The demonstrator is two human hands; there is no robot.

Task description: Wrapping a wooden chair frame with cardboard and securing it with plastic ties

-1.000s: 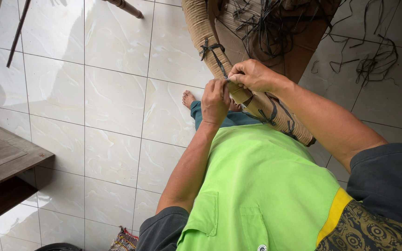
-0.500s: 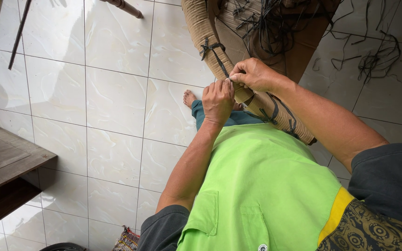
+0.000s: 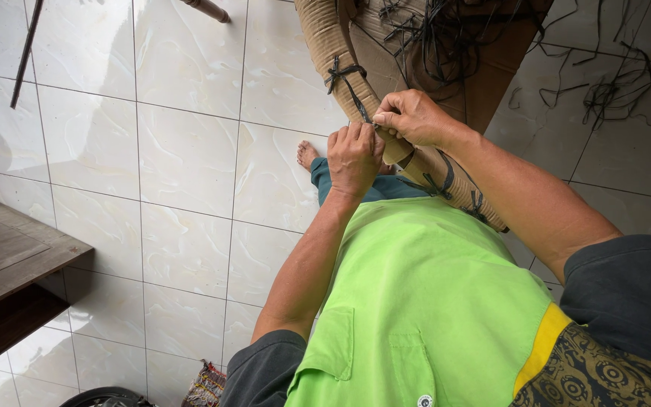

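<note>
Across the lap, slanting up and away over the tiled floor (image 3: 190, 158): a long brown roll (image 3: 324, 38), the landmark for all else.

At the middle of the roll: left hand (image 3: 354, 157) and right hand (image 3: 412, 117), touching each other. Left fingers (image 3: 356, 136) curled shut and pressed down on the roll. Right fingers (image 3: 386, 120) closed in a pinch on a thin black cord (image 3: 357, 96), drawn taut along the roll from the tie above. Exact knot under the hands hidden by the knuckles; cannot tell whether closed or only half made.

Done, judging from how things lie: one black tie (image 3: 343, 71) already cinched around the roll above the hands, and two more ties (image 3: 438, 181) around it below the hands, towards the near end beside the green shirt (image 3: 423, 301). Roll held tight at those places, no slack showing.

In hand: the binding at the middle, between the upper tie and the lower pair.

Left, as far as visible: the far stretch of the roll beyond the upper tie, bare of cord up to the frame's edge; top end out of view, so no telling about ties there.

Right of the roll's far end: a dark tangle of spare cords (image 3: 446, 38) on a brown piece, with more loose cords (image 3: 612, 90) scattered on the floor further right. Just left of the roll, by the hands: a bare foot (image 3: 307, 154). Well to the left of the roll: a wooden surface (image 3: 9, 249).
</note>
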